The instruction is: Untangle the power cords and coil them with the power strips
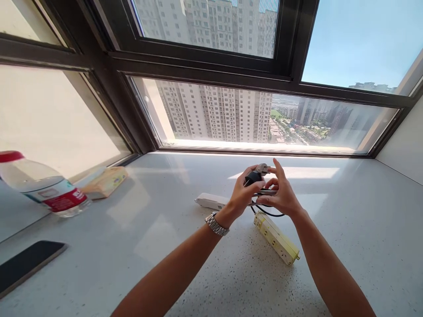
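Above a white speckled windowsill [198, 273], my left hand [243, 193], with a metal watch on its wrist, grips a black plug [253, 177] with a metal end. My right hand [280, 193] meets it from the right, fingertips on the plug's metal end and on the black cable [269, 214] that loops down under both hands. A yellow power strip [276, 238] lies on the sill just below my hands. A white power strip [211, 200] lies to the left, partly behind my left hand.
A plastic water bottle [42, 187] with a red cap and label lies at the far left. A tan tissue pack [105, 181] sits beside it. A dark phone [26, 264] lies at the left edge. Windows [257, 119] close the back.
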Available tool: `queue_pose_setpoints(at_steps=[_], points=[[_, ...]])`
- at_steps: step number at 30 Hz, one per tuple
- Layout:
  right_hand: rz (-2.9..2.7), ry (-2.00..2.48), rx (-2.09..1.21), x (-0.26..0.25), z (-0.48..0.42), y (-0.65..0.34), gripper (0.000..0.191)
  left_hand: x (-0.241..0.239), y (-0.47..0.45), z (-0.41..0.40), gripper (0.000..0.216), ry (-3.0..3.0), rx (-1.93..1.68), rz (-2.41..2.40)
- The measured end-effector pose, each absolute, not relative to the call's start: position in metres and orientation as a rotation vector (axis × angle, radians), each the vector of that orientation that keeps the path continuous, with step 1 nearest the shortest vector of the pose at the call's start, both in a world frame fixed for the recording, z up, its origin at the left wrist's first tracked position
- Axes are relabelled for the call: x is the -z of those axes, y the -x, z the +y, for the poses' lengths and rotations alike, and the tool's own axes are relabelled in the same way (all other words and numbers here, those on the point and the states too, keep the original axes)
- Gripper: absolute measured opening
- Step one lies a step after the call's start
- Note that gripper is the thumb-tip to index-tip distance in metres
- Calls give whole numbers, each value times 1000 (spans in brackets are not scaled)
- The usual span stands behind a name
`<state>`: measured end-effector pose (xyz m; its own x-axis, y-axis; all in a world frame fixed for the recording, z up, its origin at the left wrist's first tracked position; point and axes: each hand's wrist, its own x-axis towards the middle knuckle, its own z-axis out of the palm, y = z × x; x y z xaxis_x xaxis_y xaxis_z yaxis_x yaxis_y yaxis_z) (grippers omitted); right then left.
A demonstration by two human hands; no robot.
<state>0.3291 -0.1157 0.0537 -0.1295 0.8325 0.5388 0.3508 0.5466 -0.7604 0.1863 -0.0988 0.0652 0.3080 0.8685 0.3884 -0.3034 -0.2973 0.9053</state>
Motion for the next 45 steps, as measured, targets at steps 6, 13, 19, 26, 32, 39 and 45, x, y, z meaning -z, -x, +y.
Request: queue_pose_setpoints(at_steps=[6,13,19,26,32,39,45], points=[[-1739,1188,-451,-50,-112,-330,50,-53,-177,-100,55,-1675,-1247,469],[-1619,950,-688,-45,-108,-332,79,-26,-165,-99,102,-2098,-1330,517],[-1541,970,-524,-49,-117,-319,72,-19,-163,-94,78,-2202,-1424,616],[-1669,1234,-337,-32,-128,-343,76,-44,-149,-92,75,-2104,-1433,701],[-2346,1800,-762,-14,-187,-369,45,-54,-151,-87,72,-2088,-1353,777],[-1534,1283,-1890,12,-186,-251,39,-57,-171,-76,71,-2073,-1355,812],[-2036,892,-1693,15,-190,-227,65,-54,-169,-69,45,-2143,-894,647]])
